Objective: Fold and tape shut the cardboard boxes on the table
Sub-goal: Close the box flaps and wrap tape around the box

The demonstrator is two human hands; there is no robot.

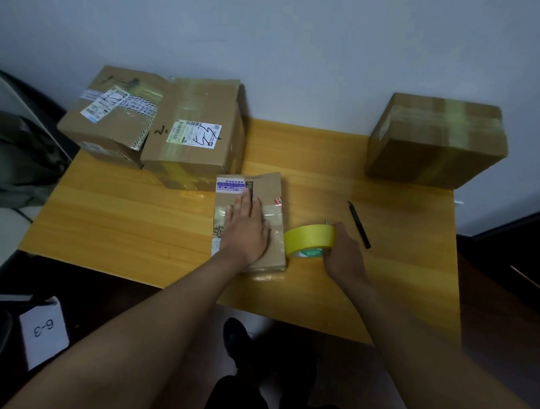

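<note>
We flatten a small box for taping.

Our left hand [247, 231] lies spread, fingers straight, on the small box [252, 222]; our right hand [342, 253] grips the tape roll [309, 239] just beside it. Beyond our fingertips three boxes [197, 131] appear sealed; this one seems left.

Left hand [247, 231] presses the flat box [272, 189] flat; right hand [342, 255] grips the yellow tape roll [307, 237].

We're in a plain office-style packing corner: a small wooden table [136, 216] pushed against a bare pale wall [302, 49], taped parcels with shipping labels [193, 133] stacked on it, yellow tape roll [307, 239], pen [359, 224], a "6-3" card [44, 328] alongside.
</note>
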